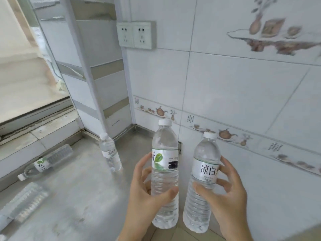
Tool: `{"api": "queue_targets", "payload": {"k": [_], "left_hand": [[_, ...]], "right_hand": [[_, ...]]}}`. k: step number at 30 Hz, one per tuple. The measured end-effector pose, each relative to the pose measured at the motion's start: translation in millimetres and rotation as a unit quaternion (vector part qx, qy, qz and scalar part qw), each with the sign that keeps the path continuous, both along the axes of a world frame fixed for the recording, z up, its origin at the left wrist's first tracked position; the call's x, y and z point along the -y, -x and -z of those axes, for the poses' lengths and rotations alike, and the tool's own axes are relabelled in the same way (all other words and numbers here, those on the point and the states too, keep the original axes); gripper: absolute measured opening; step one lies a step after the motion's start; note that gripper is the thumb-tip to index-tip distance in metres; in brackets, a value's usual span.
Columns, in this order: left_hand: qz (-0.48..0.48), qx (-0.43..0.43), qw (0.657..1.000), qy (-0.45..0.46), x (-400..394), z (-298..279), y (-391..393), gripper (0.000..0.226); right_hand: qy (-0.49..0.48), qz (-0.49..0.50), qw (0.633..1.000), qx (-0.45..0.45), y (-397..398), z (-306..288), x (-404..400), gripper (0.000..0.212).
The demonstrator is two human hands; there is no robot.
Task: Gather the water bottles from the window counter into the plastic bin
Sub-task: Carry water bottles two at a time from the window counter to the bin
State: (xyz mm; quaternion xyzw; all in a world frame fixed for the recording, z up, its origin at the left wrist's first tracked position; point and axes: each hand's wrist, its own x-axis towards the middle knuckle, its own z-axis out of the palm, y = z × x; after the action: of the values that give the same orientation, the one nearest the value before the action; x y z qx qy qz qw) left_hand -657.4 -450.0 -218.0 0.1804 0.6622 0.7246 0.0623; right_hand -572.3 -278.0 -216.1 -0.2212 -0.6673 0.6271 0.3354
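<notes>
You have two clear water bottles upright in the air above the tabletop's near right part: your left hand (147, 193) wraps the leaf-label bottle (165, 171) just below its label, and your right hand (224, 193) pinches the text-label bottle (203, 180) at the label, thumb in front, fingers behind. Both look full, so expect some weight, and thin ribbed walls that will likely give if squeezed; the ribs under the label are probably the surest hold. One standing bottle (110, 152) waits further left on the tabletop (78, 197), and two lying bottles (46, 162) (24, 202) sit far left; these may roll. No bin is in sight.
</notes>
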Motion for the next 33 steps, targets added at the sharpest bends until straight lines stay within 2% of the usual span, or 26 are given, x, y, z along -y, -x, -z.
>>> {"api": "queue_targets", "payload": {"k": [9,21,33], "left_hand": [[0.157,0.005,0.987,-0.006,-133.4,1.7,-55.3,0.096],[0.315,0.056,0.948,0.003,-325.0,9.4,-223.3,0.094],[0.456,0.065,0.888,-0.005,-493.7,-0.5,-332.2,0.095]], "right_hand": [[0.003,0.150,0.989,0.010,-108.9,-2.7,-94.5,0.093],[-0.007,0.297,0.955,0.013,-308.4,-4.8,-235.4,0.090],[-0.013,0.465,0.885,0.011,-438.5,-5.7,-343.6,0.091]]}}
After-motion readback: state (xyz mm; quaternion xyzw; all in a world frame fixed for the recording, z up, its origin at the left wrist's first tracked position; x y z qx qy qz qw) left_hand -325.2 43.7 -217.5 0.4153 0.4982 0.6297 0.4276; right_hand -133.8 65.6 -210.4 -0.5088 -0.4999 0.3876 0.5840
